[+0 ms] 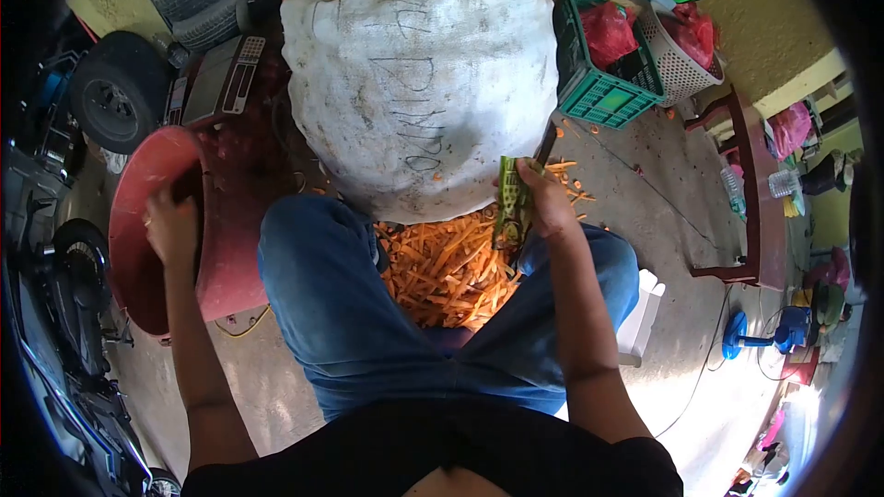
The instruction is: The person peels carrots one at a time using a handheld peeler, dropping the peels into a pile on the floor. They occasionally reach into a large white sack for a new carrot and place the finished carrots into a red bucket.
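My left hand (172, 232) is over the mouth of a red plastic tub (241, 230) that leans on its side. Its fingers are curled, with a bit of orange showing by them; what they hold is too small to name. In my right hand (550, 200) is a flat green grater-like tool (512, 201), upright, with dark slots and orange scraps on its lower part. Below it, a heap of cut carrot strips (449, 267) lies between my knees. A big white woven sack (419, 83) with handwriting stands right in front of the heap.
A weighing scale (219, 80) sits behind the tub, near a wheel (117, 92) and stacked tyres. To the right are a green crate (608, 97) and a white basket (681, 60) with red bags. A wooden bench (760, 193), a blue fan (783, 331) and a motorcycle (83, 359) flank me.
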The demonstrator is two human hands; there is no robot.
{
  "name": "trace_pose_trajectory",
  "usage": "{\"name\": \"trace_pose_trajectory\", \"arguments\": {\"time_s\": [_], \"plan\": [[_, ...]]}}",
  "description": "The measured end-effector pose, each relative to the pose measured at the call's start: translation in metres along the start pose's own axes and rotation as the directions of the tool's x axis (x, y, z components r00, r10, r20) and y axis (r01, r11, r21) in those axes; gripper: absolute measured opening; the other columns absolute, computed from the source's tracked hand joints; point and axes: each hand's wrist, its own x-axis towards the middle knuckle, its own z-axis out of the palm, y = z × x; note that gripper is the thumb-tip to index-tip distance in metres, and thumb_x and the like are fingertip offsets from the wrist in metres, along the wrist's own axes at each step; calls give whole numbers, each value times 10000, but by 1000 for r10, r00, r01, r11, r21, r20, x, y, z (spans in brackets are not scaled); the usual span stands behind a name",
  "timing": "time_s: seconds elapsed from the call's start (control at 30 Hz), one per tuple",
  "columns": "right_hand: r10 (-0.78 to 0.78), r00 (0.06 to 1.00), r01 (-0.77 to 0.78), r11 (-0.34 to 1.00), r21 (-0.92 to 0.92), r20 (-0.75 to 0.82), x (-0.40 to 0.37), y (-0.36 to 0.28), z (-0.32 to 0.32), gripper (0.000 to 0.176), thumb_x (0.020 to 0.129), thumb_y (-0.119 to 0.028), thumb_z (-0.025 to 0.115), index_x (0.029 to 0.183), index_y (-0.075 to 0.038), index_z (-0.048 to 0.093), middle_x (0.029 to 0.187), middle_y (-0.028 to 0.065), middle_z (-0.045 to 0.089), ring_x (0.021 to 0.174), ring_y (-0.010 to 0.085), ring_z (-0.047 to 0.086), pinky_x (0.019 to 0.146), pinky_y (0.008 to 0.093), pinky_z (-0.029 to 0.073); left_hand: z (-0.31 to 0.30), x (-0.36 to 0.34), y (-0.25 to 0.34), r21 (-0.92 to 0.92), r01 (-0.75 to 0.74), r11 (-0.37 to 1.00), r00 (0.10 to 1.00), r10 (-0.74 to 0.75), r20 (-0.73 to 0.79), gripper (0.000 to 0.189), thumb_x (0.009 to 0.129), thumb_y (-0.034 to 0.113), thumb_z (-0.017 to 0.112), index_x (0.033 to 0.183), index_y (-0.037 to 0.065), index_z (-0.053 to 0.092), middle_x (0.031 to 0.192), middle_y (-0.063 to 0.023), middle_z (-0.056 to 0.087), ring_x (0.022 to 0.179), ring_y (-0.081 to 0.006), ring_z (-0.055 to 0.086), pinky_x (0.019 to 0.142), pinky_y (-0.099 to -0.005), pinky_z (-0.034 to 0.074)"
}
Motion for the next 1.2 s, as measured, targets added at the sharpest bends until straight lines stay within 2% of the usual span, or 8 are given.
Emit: {"name": "trace_pose_trajectory", "arguments": {"time_s": [0.2,0.33,0.5,0.57,0.83,0.93,1.07,1.2], "plan": [[-31,999,27,944,-328,-8,-17,-21,4,186,831,-204,469,827,-27,524,705,5,529,623,80,501,574,222,406,-11,47,96,-599,-430,676,901,286,-325,308,722,142,553,1009,45,499,1038,-148,465,977,-305,433,827,-349,343],[-121,990,132,598,-791,74,-14,-26,-27,270,811,-244,485,894,7,536,705,65,559,659,128,506,622,256,389,-6,112,176,-627,-662,412,750,374,-546,201,815,170,453,893,18,557,976,-112,526,944,-261,466,814,-327,344],[-248,933,15,749,-662,-259,21,-15,-74,301,799,-290,478,891,-12,547,742,128,573,701,192,535,655,309,400,-14,187,268,-908,-384,166,837,479,-267,356,851,333,344,978,60,534,926,-113,555,937,-263,484,796,-321,348],[-286,936,25,633,-774,-204,20,-19,-73,300,797,-291,474,895,-17,547,750,144,573,714,229,545,662,329,403,4,215,296,-734,-409,542,856,506,-104,343,836,311,361,865,54,587,900,-141,570,864,-296,517,771,-342,371],[-267,956,-1,404,-915,-119,29,-15,-66,286,797,-297,453,842,-24,522,701,205,548,713,357,529,641,404,403,38,255,364,-580,-617,532,603,793,87,352,808,223,394,1086,24,476,998,-174,544,872,-273,533,756,-348,392],[-291,953,29,366,-930,-85,33,-15,-66,300,804,-307,443,784,-13,501,669,209,528,689,363,514,622,414,395,39,239,378,-886,-243,395,685,716,132,381,815,223,408,1102,-23,457,1095,-150,501,919,-237,515,796,-324,375],[-244,966,14,401,-916,-91,31,-22,-62,298,808,-310,444,822,-19,510,689,192,537,700,336,526,633,390,398,-6,233,375,-486,-492,722,536,691,485,479,782,267,475,1176,6,396,1204,-151,401,1069,-252,400,882,-323,312],[-228,971,12,356,-934,-75,35,-17,-62,297,813,-308,442,807,-17,502,685,176,535,691,318,531,628,370,397,15,257,363,-669,-32,743,437,612,659,585,736,291,543,1199,-8,348,1237,-153,361,1095,-254,368,893,-316,297]]}}
